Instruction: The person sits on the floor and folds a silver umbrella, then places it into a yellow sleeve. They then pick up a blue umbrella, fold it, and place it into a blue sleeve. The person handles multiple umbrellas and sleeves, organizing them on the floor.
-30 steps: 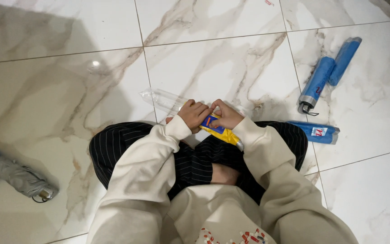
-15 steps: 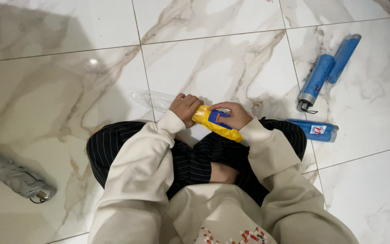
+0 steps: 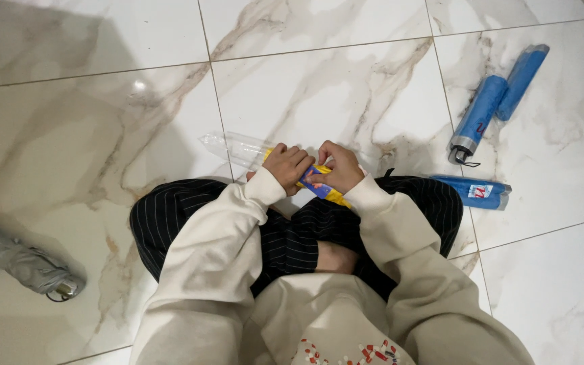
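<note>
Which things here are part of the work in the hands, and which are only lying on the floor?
In the work:
- left hand and right hand, both gripping the yellow and blue folded umbrella
- clear plastic sleeve, at the left hand

Lying about:
- blue umbrella, with its blue cover beside it
- blue pouch
- grey umbrella

an indoor room, most likely a home, though the view shows only the floor. the floor (image 3: 346, 88) is glossy white marble-look tile with brown veining and thin grout lines, reflecting a ceiling light. a person sits cross-legged right on it in a loose cream sweatshirt (image 3: 224, 270) and striped trousers, with folded umbrellas (image 3: 484, 111) scattered about on the tiles, right and far left.
</note>
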